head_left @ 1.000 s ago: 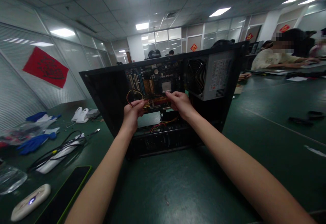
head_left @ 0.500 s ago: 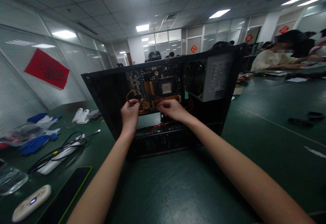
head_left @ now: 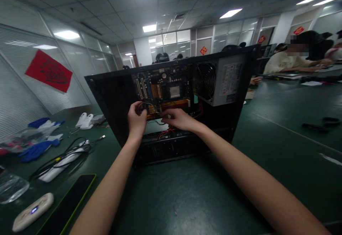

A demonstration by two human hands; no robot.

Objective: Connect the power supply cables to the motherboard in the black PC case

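Observation:
An open black computer case (head_left: pixel 173 149) stands on the table, its inside facing me. My left hand (head_left: pixel 136 119) is closed on thin wires (head_left: pixel 148 103) that loop up over the lower left of the motherboard (head_left: pixel 162 80). To its right, my right hand (head_left: pixel 179 119) has its fingers closed at the board's lower edge, where a thin cable (head_left: pixel 158 122) runs to the fingertips. The fingertips partly hide what they grip. Just above lie orange-yellow slots (head_left: pixel 177 103) and a square silver processor (head_left: pixel 175 92). A grey power supply (head_left: pixel 227 82) fills the upper right corner.
Left on the green table (head_left: pixel 181 196) are a phone (head_left: pixel 68 203), a beige oval device (head_left: pixel 33 212), a white power strip (head_left: pixel 62 163) with black cable, blue gloves (head_left: pixel 39 151) and a clear container (head_left: pixel 12 187). A person (head_left: pixel 288 58) sits at the far right.
The left hand has shifted slightly up, and its wire loop now lies lower and flatter. My right hand has moved a little left and down; a cable now shows below its fingertips.

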